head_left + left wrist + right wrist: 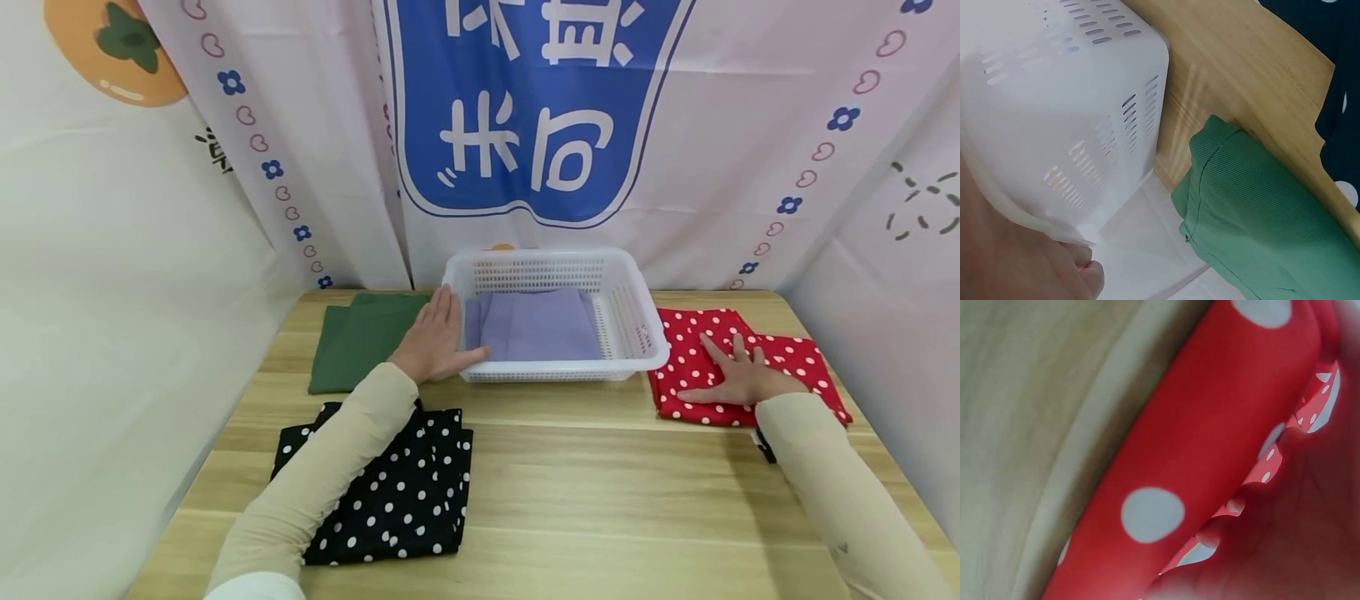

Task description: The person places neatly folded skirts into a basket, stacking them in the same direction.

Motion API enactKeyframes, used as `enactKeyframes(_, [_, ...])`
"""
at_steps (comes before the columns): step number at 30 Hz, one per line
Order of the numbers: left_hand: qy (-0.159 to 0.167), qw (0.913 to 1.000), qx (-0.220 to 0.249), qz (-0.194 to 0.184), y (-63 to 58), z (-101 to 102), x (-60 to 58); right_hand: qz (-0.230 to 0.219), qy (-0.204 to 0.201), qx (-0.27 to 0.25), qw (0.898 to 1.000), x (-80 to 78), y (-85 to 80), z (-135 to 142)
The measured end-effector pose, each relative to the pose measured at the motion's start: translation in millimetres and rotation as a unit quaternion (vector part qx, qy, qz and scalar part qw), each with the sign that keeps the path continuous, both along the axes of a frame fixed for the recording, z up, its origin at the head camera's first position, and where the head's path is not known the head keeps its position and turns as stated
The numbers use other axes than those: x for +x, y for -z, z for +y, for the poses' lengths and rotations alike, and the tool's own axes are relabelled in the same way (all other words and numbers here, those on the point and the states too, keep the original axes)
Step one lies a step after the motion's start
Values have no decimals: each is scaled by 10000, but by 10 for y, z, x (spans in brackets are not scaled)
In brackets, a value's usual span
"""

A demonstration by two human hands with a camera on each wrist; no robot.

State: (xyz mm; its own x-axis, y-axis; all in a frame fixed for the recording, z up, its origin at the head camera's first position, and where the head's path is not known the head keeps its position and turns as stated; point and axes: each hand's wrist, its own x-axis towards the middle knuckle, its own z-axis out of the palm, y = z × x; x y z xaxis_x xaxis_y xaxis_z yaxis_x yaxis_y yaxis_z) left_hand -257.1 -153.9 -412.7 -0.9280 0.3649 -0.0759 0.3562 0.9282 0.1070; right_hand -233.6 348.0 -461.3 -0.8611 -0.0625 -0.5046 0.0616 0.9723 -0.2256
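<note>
A white plastic basket [551,367] stands at the back of the table with a folded purple cloth [540,329] inside. My left hand [433,340] rests along its left rim, fingers straight and thumb spread towards the front rim. In the left wrist view, fingertips [1091,278] show just past the basket rim [1007,209]. On the right, my right hand [742,382] lies with spread fingers on a red cloth with white dots [682,354]. The right wrist view shows a thick folded edge of this red cloth [1166,456] beside the palm.
A folded green cloth [360,342] lies left of the basket. In front of it is a black cloth with white dots [401,500], partly under the left forearm. Printed white curtains [322,150] hang behind and along both sides of the wooden table [600,500].
</note>
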Motion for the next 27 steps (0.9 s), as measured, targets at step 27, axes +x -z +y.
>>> enactKeyframes(27, [68, 9998, 195, -63, 12, 7, -11, 500, -242, -80, 9984, 1232, 81, -197])
